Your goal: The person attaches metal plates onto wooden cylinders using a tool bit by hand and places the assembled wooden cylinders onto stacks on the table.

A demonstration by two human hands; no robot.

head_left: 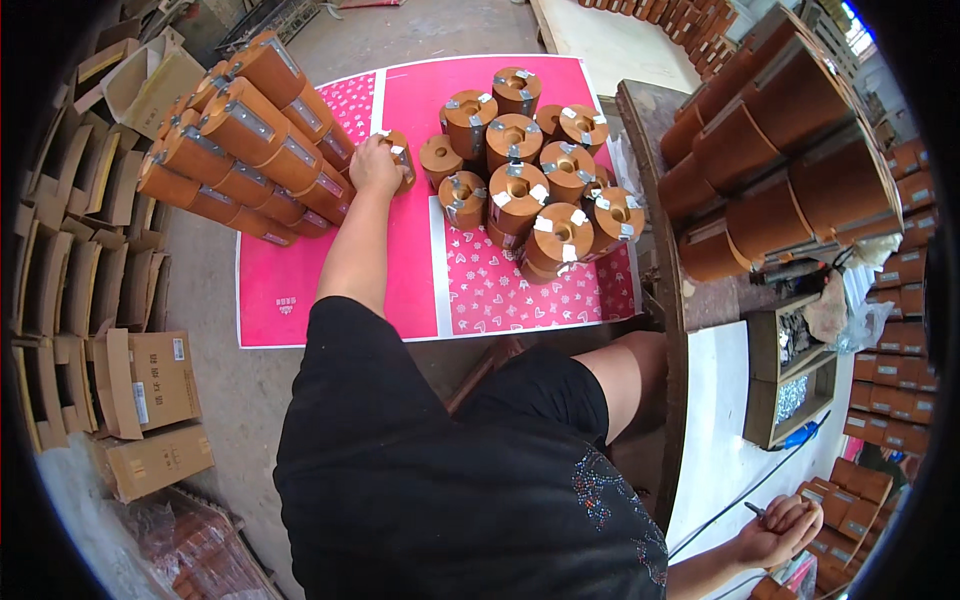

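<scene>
Cylinder point(402, 160) in left hand point(374, 166), box point(761, 404) (seemingly metal bits point(791, 398))

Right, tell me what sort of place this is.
Probably a workshop where parts are put together: stacked brown cylinders stand on a pink-topped table, a wooden tray holds small silvery pieces, and cardboard boxes are piled along the left.

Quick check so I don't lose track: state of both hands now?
Left hand: on a brown cylinder; whether gripping can't be told.
Right hand: closed on a small dark object, kind unclear.
</scene>
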